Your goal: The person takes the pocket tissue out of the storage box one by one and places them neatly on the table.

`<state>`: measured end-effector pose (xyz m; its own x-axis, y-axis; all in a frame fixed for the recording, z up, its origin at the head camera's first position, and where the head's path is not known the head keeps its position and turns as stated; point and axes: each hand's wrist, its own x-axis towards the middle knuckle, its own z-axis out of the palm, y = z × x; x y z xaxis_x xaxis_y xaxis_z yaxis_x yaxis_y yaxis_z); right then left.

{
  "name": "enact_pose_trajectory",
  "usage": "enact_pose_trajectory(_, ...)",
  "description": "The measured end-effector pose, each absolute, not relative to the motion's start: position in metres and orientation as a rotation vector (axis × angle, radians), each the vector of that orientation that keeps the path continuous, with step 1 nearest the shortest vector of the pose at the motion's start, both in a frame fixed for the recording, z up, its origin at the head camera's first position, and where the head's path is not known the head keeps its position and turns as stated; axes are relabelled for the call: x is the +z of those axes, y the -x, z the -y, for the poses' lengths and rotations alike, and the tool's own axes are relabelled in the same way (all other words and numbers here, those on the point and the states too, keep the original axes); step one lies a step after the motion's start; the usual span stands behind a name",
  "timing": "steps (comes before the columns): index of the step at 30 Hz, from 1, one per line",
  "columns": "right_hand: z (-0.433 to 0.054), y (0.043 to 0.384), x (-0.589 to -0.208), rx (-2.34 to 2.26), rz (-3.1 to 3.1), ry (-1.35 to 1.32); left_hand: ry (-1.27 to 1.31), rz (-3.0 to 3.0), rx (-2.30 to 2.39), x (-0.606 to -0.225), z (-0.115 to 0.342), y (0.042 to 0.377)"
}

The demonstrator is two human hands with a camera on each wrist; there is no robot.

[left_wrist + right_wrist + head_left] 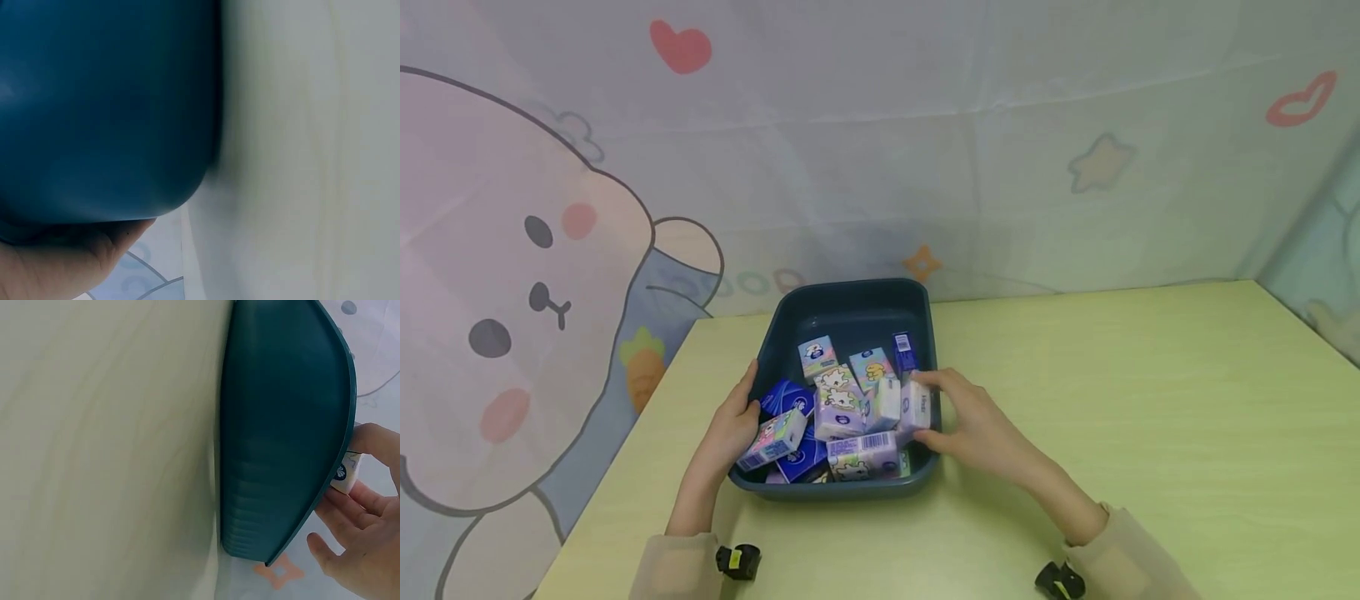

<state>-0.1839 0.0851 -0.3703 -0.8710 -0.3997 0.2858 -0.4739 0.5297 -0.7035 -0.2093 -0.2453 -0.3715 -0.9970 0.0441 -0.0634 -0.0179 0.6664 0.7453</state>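
A dark teal plastic bin (833,492) holds a jumble of small tissue packs, some pastel with cartoon prints, others deep blue. At its left side my left hand (735,423) grips the rim, beside a pastel tissue pack (775,437) tilted against that wall. My right hand (981,425) pinches a white-and-lilac tissue pack (916,404) between thumb and fingers, just inside the right rim. In the right wrist view, a corner of that pack (345,472) shows past the rim among the fingers. The left wrist view has mostly the bin's outer wall (106,112), with part of the hand below it.
The bin stands on a pale yellow-green table (1135,417), near its back edge. Behind hangs a cloth backdrop (880,150) printed with a bear, hearts and stars. Small black wrist devices (739,562) sit by both sleeves.
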Motion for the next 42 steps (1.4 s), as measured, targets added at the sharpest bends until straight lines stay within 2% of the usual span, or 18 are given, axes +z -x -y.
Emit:
enact_pose_trajectory(9,-0.085,0.184,-0.368,1.354,2.590,-0.774,-0.035,-2.796,1.244,-0.371,0.246,0.209)
enact_pose_trajectory(17,-0.091,0.183,-0.359,1.377,2.583,-0.675,-0.047,-2.787,1.259,-0.371,0.244,0.209)
enact_pose_trajectory(27,-0.098,0.186,-0.351,1.436,2.377,-0.712,-0.048,-2.773,1.283,-0.370,0.245,0.208)
enact_pose_trajectory(42,-0.106,0.202,-0.341,1.463,2.280,-0.529,-0.050,-2.773,1.339,-0.374,0.247,0.209)
